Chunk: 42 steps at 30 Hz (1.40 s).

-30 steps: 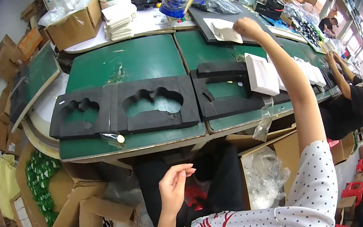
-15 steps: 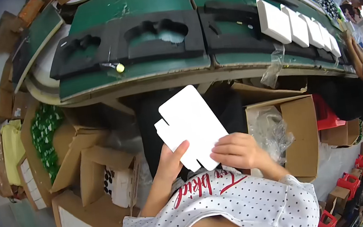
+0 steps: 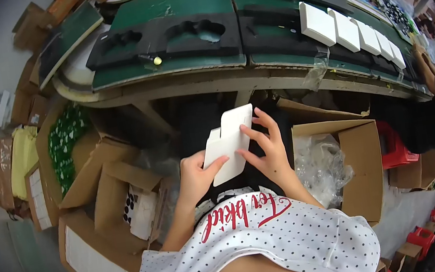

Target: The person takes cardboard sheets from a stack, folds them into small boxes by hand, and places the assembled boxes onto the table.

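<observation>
A white cardboard carton (image 3: 231, 144) with a cut flap at its left side is held before my body, tilted with its face at an angle to me. My left hand (image 3: 196, 174) is closed on its lower left part, thumb across the face. At the right edge, my right hand (image 3: 267, 142) grips the carton with thumb and fingertips, the fingers bent and somewhat apart. The underside of the carton is hidden.
Ahead is a green-topped workbench (image 3: 184, 5) with black foam trays (image 3: 163, 53) and a row of white boxes (image 3: 346, 31). Open cardboard boxes stand left and right; the right box holds clear plastic bags (image 3: 320, 163). Another person's arm (image 3: 424, 68) is at the far right.
The carton has turned from nearly face-on to a steeper angle and looks narrower. My right hand has moved up from its bottom corner to the right edge, fingers spreading. The view has shifted slightly.
</observation>
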### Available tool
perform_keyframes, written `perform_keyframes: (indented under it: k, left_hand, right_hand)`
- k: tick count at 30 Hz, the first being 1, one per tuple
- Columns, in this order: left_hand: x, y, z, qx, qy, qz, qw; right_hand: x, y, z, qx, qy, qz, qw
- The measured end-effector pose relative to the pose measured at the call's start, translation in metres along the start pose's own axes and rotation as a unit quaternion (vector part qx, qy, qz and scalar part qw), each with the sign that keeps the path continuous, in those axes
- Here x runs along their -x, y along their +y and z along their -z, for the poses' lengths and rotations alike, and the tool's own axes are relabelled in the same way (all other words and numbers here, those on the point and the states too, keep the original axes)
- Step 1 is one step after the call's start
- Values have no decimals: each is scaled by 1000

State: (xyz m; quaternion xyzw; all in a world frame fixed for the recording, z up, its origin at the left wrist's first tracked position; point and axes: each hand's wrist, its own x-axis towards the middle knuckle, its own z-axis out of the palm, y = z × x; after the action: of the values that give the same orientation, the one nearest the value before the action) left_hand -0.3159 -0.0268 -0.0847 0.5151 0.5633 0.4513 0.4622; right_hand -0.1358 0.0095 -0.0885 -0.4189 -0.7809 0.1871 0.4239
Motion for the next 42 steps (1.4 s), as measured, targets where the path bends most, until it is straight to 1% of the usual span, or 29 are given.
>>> perform_keyframes:
  k: [2, 4, 5, 6, 8, 9, 10, 12, 14, 15, 18, 19, 21, 22, 23, 24, 25, 26, 27, 28, 30, 31, 34, 35, 37, 38, 39, 40, 42]
  left_hand:
    - [5, 6, -2, 35, 19, 18, 999]
    - [5, 11, -2, 60, 19, 15, 998]
    - [4, 7, -2, 31, 10, 9, 999]
    - [3, 10, -3, 40, 5, 2, 999]
    - [-2, 17, -9, 59, -10, -13, 998]
    - [-4, 23, -13, 18, -12, -48, 999]
    - [-10, 39, -16, -75, -37, -164, 983]
    - [-16, 47, -17, -98, -83, -169, 977]
    - [-28, 56, -18, -139, -99, -242, 955]
    - [-32, 59, -18, -157, -107, -275, 942]
    - [-54, 58, -11, -25, -173, -200, 964]
    - [-61, 61, -8, 61, -186, -167, 966]
    - [-71, 69, -3, 229, -205, -91, 947]
    - [-74, 73, -3, 224, -159, -90, 957]
    - [-76, 75, -6, 219, -113, -88, 965]
    - [-79, 77, -10, 213, -66, -88, 971]
    - [-84, 76, -15, 219, -3, -118, 969]
    - [-88, 79, -16, 230, 29, -153, 961]
    - [-91, 86, -15, 222, 41, -159, 961]
    - [-93, 90, -14, 215, 53, -164, 961]
    - [-102, 73, -13, 191, 60, -204, 958]
    - [-105, 67, -12, 179, 63, -223, 956]
    - [-109, 59, -2, 87, 74, -232, 966]
    - [-108, 59, -2, 100, 72, -221, 967]
    - [-107, 70, -11, 226, 68, -233, 943]
    - [-107, 74, -17, 287, 66, -237, 926]
    - [-107, 75, -25, 312, 98, -235, 915]
    - [-110, 71, -22, 280, 54, -266, 921]
    - [-118, 60, -12, 217, -34, -327, 919]
  right_hand:
    - [3, -2, -3, -36, 12, -13, 999]
    - [4, -6, -1, -95, 18, -71, 993]
    - [2, -6, 0, -123, 25, -85, 988]
    - [3, -3, 4, -89, 25, -88, 992]
    - [1, -6, 9, -267, 18, -149, 952]
    - [-1, -5, 12, -292, 21, -148, 944]
    - [-6, -5, 17, -315, 33, -148, 937]
    - [-13, -6, 23, -371, 32, -135, 918]
    - [-21, -11, 30, -433, 18, -118, 893]
    - [-26, -12, 33, -399, -2, -71, 914]
    - [-48, -29, 37, -399, 64, -90, 910]
    - [-53, -23, 36, -389, 60, -59, 917]
    - [-70, -25, 35, -466, 110, -72, 875]
    - [-80, -24, 33, -490, 123, -72, 860]
    - [-88, -21, 26, -460, 170, -76, 868]
    - [-92, -18, 21, -428, 171, -97, 882]
    - [-95, -15, 18, -396, 170, -118, 895]
    - [-96, -14, 14, -364, 168, -140, 906]
    - [-97, -22, 13, -388, 178, -169, 888]
    - [-95, -20, 10, -398, 177, -160, 886]
    - [-89, -13, 6, -416, 175, -144, 881]
    - [-90, -14, 3, -425, 193, -150, 871]
    - [-89, -13, -5, -444, 214, -153, 857]
    - [-92, -16, -6, -448, 233, -139, 852]
    - [-99, -23, -4, -454, 270, -110, 842]
    - [-98, -20, -3, -458, 246, -118, 846]
    - [-96, -15, 0, -461, 223, -128, 849]
    - [-96, -12, 1, -465, 200, -137, 851]
    - [-97, -8, -2, -471, 182, -78, 860]
